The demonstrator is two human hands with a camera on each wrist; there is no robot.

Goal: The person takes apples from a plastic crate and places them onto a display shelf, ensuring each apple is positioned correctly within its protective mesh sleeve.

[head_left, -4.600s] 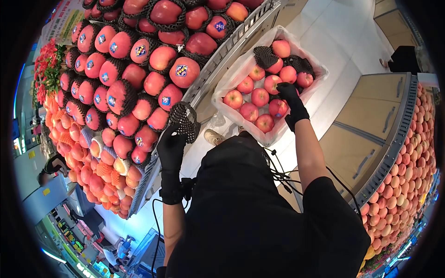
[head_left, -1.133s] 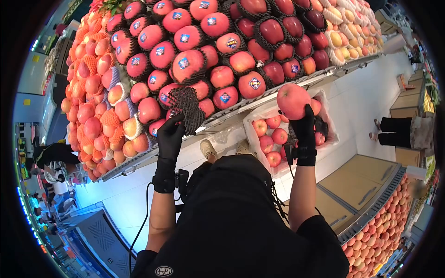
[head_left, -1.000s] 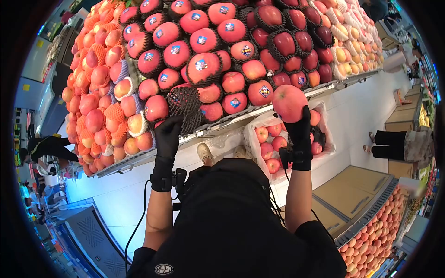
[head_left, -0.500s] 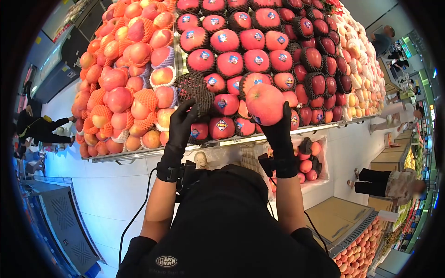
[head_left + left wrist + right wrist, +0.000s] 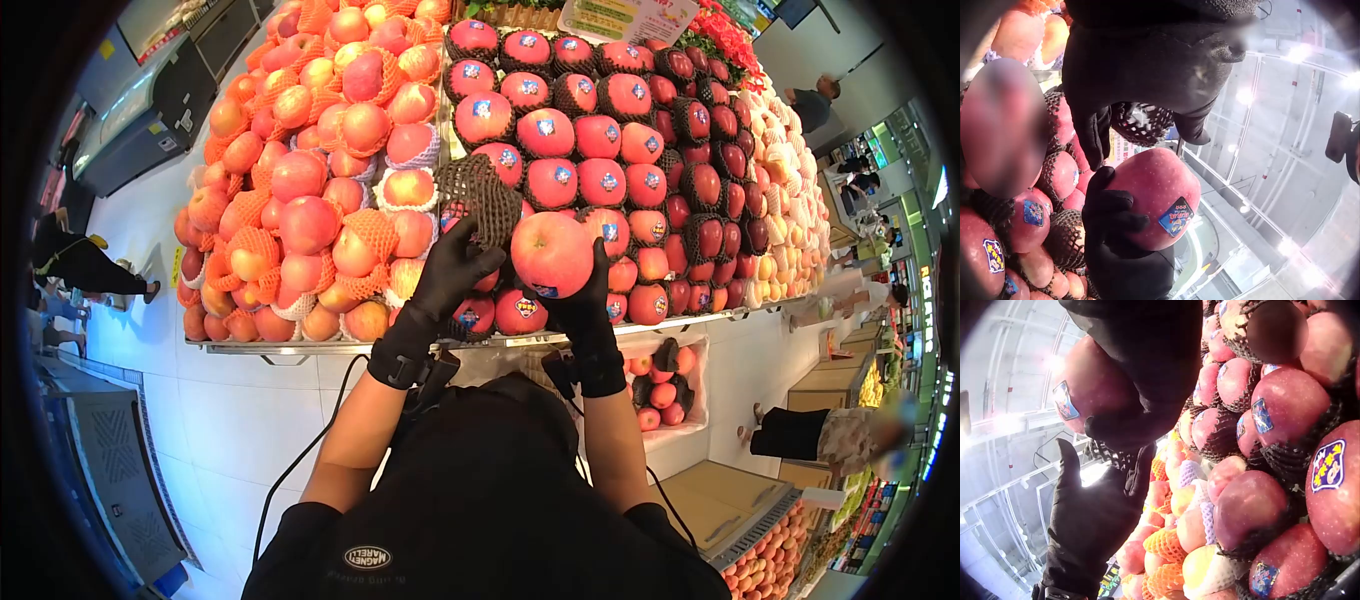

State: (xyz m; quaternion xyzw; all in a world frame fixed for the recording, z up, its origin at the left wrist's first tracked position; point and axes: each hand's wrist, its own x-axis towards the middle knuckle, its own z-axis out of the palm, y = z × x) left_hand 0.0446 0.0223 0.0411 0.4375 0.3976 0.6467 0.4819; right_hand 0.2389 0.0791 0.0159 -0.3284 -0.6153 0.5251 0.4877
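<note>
In the head view my black-gloved left hand [image 5: 452, 278] pinches a black foam fruit net [image 5: 482, 200], whose loose mesh stands up above the fingers. Just to its right, a large red apple [image 5: 552, 255] sits in the grip of my gloved right hand [image 5: 585, 312]. A blue sticker marks this apple [image 5: 1157, 194] in the left wrist view, where the right hand's fingers [image 5: 1110, 209] curl round its side. Seen from the right wrist, the left hand [image 5: 1088, 519] comes close under the apple [image 5: 1094, 384], the net partly hidden between them. Both hands hover over the front of the display.
Rows of stickered apples [image 5: 550, 185] in black nets fill the stand ahead. Orange-netted fruit [image 5: 305, 225] is heaped on the left, pale-netted fruit [image 5: 785, 200] on the right. A lined box [image 5: 690, 425] of apples stands on the floor. Another person [image 5: 820, 435] stands at the right.
The right hand reached into the floor box earlier, then lifted the apple and carried it left over the display. Both hands have drawn together, the left keeping the net. The view has turned toward the stand.
</note>
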